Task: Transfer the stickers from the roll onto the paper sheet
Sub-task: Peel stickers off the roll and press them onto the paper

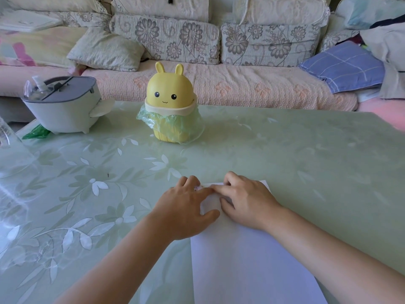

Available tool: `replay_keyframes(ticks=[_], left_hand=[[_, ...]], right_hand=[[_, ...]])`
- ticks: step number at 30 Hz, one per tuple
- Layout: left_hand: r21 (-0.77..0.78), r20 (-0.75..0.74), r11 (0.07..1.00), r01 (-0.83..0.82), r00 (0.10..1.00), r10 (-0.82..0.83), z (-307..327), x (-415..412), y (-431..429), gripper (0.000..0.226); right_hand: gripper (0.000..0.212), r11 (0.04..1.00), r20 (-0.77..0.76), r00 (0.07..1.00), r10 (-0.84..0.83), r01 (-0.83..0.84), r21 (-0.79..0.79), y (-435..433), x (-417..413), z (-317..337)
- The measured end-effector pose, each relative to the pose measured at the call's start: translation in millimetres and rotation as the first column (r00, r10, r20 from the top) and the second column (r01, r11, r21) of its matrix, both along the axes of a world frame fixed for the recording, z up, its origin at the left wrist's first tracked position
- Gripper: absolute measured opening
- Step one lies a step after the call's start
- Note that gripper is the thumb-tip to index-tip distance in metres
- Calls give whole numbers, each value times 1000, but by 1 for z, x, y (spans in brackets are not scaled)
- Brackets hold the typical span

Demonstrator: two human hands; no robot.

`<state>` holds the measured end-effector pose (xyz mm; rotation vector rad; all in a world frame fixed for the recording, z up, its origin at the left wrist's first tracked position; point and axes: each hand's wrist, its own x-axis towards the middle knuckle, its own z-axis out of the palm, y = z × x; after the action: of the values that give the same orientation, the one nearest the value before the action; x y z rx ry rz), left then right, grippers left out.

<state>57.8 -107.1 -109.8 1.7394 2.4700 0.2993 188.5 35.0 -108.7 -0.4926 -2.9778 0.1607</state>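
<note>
Where hands [186,207] meet, paper's [252,270] far edge lies.

Single head view, wide-angle, looking forward and down across the surface [285,150]; hands close at 6 o'clock, sofa [219,84] far at 12 o'clock.

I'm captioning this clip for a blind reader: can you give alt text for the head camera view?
Two bare hands, left hand and right hand, press fingertips together on a small sticker at the far edge of a white paper sheet on a green floral table. Behind stand a yellow bunny-shaped bin, a grey container and a sofa.
</note>
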Motion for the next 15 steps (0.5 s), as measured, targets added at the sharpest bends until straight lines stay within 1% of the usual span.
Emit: replay_keyframes(ticks=[2,5,6,8,10,11,13,15], left_hand=[[-2,19,1000,-7,1000,7,0,-1,0,68],[-3,111,999,-39,993,39,2,-4,2,53],[3,158,999,-49,986,48,4,-5,1,51],[51,314,995,-90,947,70,10,-9,0,50],[136,453,977,-163,888,85,19,-17,-5,39],[182,477,963,-198,874,90,24,-21,-8,34],[270,491,924,-272,864,111,32,-28,-17,28],[299,464,896,-329,870,165,38,-32,-28,25]], right_hand=[[40,1000,8,1000,-9,9,-6,1,-1,1],[40,1000,19,1000,-19,19,-18,1,0,3],[39,999,18,1000,-18,19,-31,1,0,3],[36,997,2,999,-40,40,-70,1,-2,5],[32,987,-29,996,-84,79,-139,0,-5,12],[30,979,-49,993,-105,94,-182,-2,-8,15],[25,950,-87,986,-141,110,-292,-7,-12,22],[20,898,-92,980,-174,120,-422,-13,-16,26]])
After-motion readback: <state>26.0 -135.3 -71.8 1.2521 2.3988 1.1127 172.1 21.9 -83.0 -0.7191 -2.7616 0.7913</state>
